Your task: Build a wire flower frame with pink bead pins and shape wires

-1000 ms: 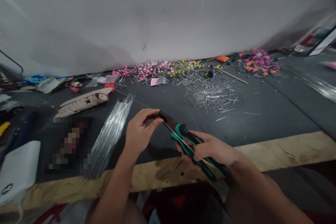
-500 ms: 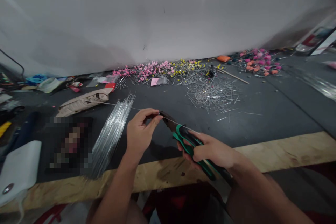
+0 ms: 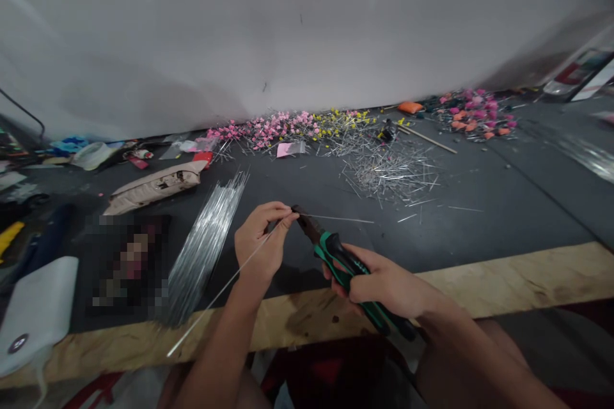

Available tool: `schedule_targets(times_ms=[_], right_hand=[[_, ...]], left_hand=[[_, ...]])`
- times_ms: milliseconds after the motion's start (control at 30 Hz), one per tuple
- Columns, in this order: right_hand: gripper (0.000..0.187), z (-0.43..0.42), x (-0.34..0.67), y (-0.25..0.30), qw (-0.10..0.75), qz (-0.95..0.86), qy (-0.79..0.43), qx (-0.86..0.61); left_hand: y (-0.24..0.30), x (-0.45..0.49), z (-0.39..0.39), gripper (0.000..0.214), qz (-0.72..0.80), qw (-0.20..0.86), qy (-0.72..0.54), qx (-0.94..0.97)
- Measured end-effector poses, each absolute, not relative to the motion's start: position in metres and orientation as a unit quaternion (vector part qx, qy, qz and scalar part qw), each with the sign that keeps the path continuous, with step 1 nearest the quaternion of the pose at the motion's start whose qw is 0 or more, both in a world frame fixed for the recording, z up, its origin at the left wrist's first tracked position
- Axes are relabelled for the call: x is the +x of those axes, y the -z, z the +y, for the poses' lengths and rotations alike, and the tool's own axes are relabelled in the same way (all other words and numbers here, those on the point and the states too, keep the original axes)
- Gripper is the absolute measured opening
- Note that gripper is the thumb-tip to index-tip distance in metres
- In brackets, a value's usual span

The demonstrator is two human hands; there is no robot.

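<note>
My left hand (image 3: 261, 243) pinches a thin metal wire (image 3: 218, 295) between thumb and fingertips. One length of it slopes down over my left wrist to beyond the table's wooden edge; another thin length runs to the right past the plier jaws. Wrapped round the green and black handles of the pliers (image 3: 343, 262) is my right hand (image 3: 378, 278). The dark jaws meet the wire right at my left fingertips; whether they are fully closed on it is too small to tell. A bundle of straight wires (image 3: 206, 246) lies left of my left hand.
Behind my hands is a pile of short cut wires (image 3: 391, 169). Pink-tipped stems (image 3: 278, 128), yellow-tipped stems (image 3: 340, 121) and orange and magenta ones (image 3: 474, 115) line the wall. A beige pouch (image 3: 156, 186) and a white device (image 3: 38, 313) are at left.
The wire has swung round: its left length, earlier pointing to the pouch, now points down toward me, and its right length lies away from the plier handles. Both hands stay nearly in place.
</note>
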State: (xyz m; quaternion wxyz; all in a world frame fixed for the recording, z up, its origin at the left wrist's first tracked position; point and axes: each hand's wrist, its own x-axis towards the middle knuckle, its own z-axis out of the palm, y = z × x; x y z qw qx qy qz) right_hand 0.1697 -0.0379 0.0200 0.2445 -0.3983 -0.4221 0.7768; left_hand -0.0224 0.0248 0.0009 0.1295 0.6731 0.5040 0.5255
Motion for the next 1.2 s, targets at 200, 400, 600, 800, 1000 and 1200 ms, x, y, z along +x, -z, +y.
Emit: schedule_targets(times_ms=[200,400,600,800,1000,1200], right_hand=[[0.034,-0.039,0.169,-0.019,0.244,-0.436,-0.765,-0.406],[0.033,-0.038,0.167,-0.020,0.247,-0.478,-0.727,-0.427],[0.030,-0.036,0.170,-0.017,0.262,-0.470,-0.732,-0.418],[0.043,-0.038,0.175,-0.021,0.287,-0.445,-0.741,-0.413],[0.020,-0.041,0.164,-0.014,0.386,-0.416,-0.707,-0.422],[0.016,-0.040,0.160,-0.008,0.468,-0.403,-0.668,-0.416]], left_hand=[[0.000,-0.019,0.021,0.004,0.514,0.093,-0.532,0.666],[-0.004,-0.022,0.020,0.004,0.518,0.119,-0.514,0.673],[-0.007,-0.020,0.018,0.005,0.509,0.185,-0.541,0.644],[-0.002,-0.023,0.019,0.005,0.435,0.336,-0.617,0.563],[-0.002,-0.024,0.014,0.008,0.361,0.432,-0.597,0.572],[-0.007,-0.016,0.007,0.023,0.252,0.442,-0.530,0.679]])
